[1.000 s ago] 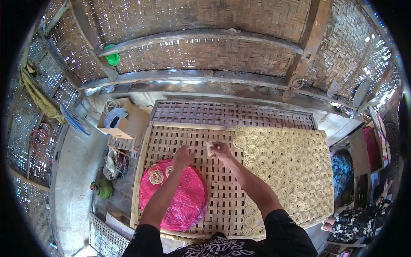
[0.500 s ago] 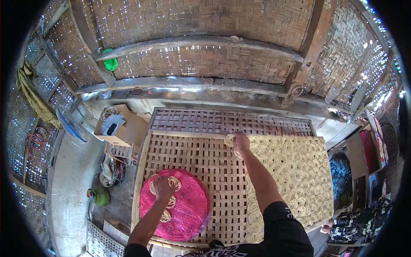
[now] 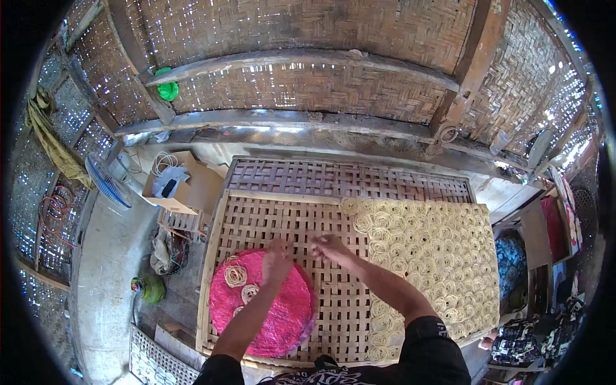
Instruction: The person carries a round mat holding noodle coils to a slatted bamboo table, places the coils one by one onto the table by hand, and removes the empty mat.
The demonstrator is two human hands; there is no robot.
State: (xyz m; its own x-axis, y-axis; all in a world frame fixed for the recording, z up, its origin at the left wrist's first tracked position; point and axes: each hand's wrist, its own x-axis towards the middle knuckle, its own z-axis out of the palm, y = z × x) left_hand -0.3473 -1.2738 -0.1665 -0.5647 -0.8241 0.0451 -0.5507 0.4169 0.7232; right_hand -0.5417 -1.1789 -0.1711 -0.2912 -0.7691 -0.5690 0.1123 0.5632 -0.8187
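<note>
My left hand is over the upper right part of a round pink cover. Its fingers are closed and slightly blurred, apparently round a noodle coil that the hand hides. Pale noodle coils lie on the cover, left of that forearm. Just to the right, my right hand hovers above the woven bamboo rack, fingers apart and pointing towards my left hand, with nothing visible in them. Rows of noodle coils cover the rack's right side, and one coil sits at their top left end.
Behind the rack is a second woven panel. A cardboard box, a blue fan and a green gas cylinder stand to the left. At lower right, another person's patterned clothing shows beside the rack.
My right hand has left a coil at the top left of the rows and come back towards my left hand. My left hand has moved right and up; one coil is gone from the pink cover.
</note>
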